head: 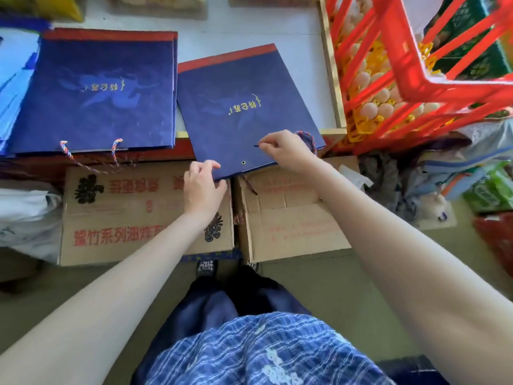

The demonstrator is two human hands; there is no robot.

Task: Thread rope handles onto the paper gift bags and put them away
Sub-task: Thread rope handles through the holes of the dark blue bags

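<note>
A flat navy paper gift bag (244, 107) with a red top strip and gold lettering lies tilted on the white table, its near edge hanging over the table's front. My left hand (201, 184) pinches that near edge at the left corner, beside an empty metal eyelet (243, 162). My right hand (286, 151) pinches the dark tip of a red, white and blue rope handle (308, 137) on the bag's face. The rope loops out behind the fingers. Another rope end (249, 184) dangles below the bag's edge.
A stack of the same navy bags (94, 90) with rope handles (91, 159) lies at the left. Red crates (416, 79) of eggs stand at the right. Cardboard boxes (138, 218) sit on the floor under the table's edge, the right one (294, 218) open.
</note>
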